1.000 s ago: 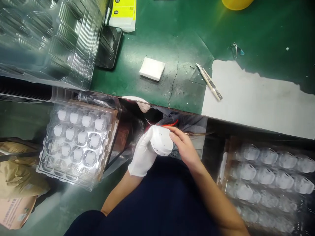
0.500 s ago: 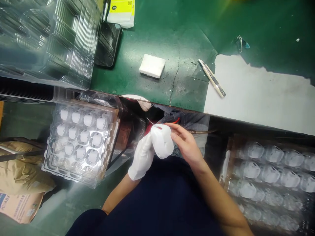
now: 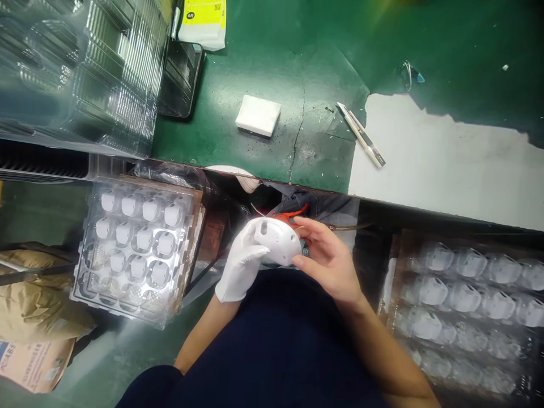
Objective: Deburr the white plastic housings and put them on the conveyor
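Observation:
A white rounded plastic housing [image 3: 278,241] with a slot and small holes is held in front of my body, below the bench edge. My left hand [image 3: 243,260], in a white glove, grips its left side with the thumb across the front. My bare right hand [image 3: 329,258] has its thumb on the lower right edge, and its fingers curve round behind the right end, partly hidden. On the bench lie a white block [image 3: 258,115] and a utility knife [image 3: 361,135] with its blade tip showing.
Clear trays of white housings stand at left [image 3: 138,243] and right [image 3: 463,306]. Stacked clear trays [image 3: 85,73] and a dark phone-like device [image 3: 182,79] occupy the bench's left. A white sheet [image 3: 442,164] covers its right front. A brown bag [image 3: 38,300] is lower left.
The white housing has turned in my hands, now showing its slotted, holed face tilted sideways. My right hand has shifted slightly right and down, its fingers spread wider round the housing's end.

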`<state>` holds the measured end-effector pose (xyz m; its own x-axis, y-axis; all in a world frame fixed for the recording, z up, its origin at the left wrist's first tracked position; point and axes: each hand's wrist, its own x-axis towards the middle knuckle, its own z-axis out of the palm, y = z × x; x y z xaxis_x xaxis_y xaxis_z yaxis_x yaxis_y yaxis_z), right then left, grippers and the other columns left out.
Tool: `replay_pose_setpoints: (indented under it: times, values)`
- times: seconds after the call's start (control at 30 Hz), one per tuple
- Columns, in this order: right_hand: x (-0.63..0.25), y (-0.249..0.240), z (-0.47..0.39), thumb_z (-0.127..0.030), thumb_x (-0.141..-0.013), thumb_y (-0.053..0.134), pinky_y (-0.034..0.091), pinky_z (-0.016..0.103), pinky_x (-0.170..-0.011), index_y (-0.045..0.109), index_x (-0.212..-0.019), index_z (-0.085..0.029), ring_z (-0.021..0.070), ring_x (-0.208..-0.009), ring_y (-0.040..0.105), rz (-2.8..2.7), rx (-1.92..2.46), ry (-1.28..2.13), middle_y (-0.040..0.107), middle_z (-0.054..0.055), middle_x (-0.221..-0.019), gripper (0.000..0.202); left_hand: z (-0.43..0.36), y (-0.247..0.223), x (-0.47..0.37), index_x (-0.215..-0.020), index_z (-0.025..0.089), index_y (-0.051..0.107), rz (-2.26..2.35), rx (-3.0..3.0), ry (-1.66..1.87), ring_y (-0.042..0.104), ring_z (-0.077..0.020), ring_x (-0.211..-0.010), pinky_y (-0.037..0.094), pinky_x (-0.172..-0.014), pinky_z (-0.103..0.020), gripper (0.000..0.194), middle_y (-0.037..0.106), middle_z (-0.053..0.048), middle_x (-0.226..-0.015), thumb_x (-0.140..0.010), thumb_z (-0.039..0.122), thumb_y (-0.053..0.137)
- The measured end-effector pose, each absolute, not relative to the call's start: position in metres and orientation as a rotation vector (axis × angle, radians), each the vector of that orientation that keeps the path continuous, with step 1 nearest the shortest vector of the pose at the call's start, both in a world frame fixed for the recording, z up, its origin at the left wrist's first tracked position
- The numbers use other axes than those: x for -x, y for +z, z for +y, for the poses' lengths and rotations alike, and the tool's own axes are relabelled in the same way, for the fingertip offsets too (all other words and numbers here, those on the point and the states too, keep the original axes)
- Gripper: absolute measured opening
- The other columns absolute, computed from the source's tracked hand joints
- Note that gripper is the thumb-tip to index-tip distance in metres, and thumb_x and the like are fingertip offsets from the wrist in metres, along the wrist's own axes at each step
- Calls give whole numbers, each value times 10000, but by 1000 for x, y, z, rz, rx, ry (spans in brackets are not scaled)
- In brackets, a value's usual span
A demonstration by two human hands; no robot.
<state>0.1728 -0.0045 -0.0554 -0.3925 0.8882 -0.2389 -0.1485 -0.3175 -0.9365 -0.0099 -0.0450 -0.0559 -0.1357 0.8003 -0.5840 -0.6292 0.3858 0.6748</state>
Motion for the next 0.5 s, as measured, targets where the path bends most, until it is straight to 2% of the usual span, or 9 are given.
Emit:
replay_pose_setpoints:
  times: [0.17, 0.27, 0.4, 0.5]
  values:
    - [-172, -51, -5, -449, -980, 803, 620, 427, -1019, 735, -1400, -291, 248, -1057, 734, -1142, 1028, 1804, 783, 75, -1105, 455, -41, -57, 11, -1236, 205, 784, 1039, -36, 1136, 697, -387, -1319, 527, -1161, -510, 514, 792, -110, -1331, -739, 327, 840]
    - [-172, -51, -4, -516, -1004, 760, 619, 420, -1026, 791, -1337, -312, 252, -1096, 734, -1178, 1116, 1740, 795, 71, -1179, 393, -42, -61, 10, -1313, 221, 763, 993, 77, 1119, 646, -337, -1422, 457, -1262, -452, 520, 764, -89, -1404, -800, 294, 802]
    - [-171, -54, 2, -577, -1028, 694, 612, 416, -1030, 828, -1287, -297, 261, -1131, 732, -1261, 1269, 1667, 807, 67, -1202, 404, -41, -64, 4, -1348, 255, 760, 962, 248, 1129, 696, -249, -1374, 525, -1212, -363, 424, 777, -55, -1400, -924, 278, 753]
    - [-169, -61, 5, -568, -1019, 703, 595, 403, -1070, 849, -1222, -287, 271, -1211, 725, -1185, 1318, 1667, 817, 59, -1230, 376, -37, -61, -1, -1326, 234, 770, 1005, 373, 1138, 722, -235, -1339, 576, -1160, -348, 355, 793, -71, -1370, -982, 311, 731]
